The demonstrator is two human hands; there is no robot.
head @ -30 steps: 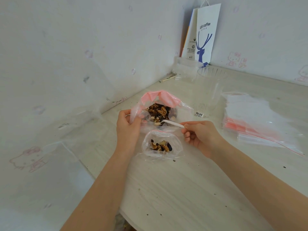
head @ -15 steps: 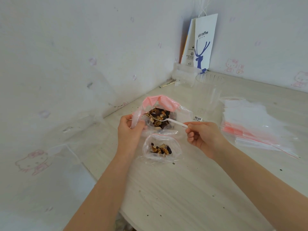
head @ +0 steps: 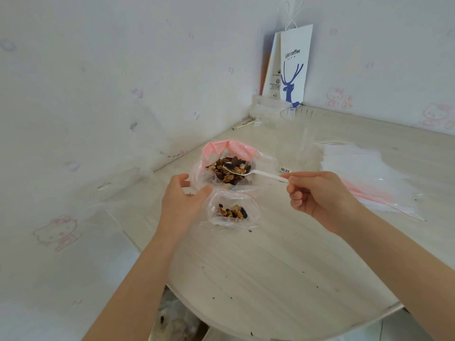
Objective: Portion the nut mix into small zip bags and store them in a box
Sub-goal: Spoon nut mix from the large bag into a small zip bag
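Observation:
A large clear nut mix bag point(head: 197, 174) with a pink folded top stands open on the table, full of nuts and dried fruit. My left hand point(head: 182, 200) curls around its left edge, thumb at its lower front. My right hand point(head: 317, 195) pinches the handle of a white plastic spoon point(head: 261, 172). The spoon's bowl, loaded with a few pieces, hovers over the mix. Just in front lies a small zip bag point(head: 214, 217), mouth open toward the big bag, with a small heap of nuts inside.
A stack of empty zip bags point(head: 369, 173) lies to the right. A clear plastic cup point(head: 295, 134), a clear box point(head: 264, 107) and a white paper coffee bag point(head: 294, 70) stand at the back corner. The wall runs close on the left; the table's rounded edge point(head: 270, 337) is near me.
The spoon has come up out of the mix with nuts on it. My left hand has loosened and slid slightly lower on the big bag's edge.

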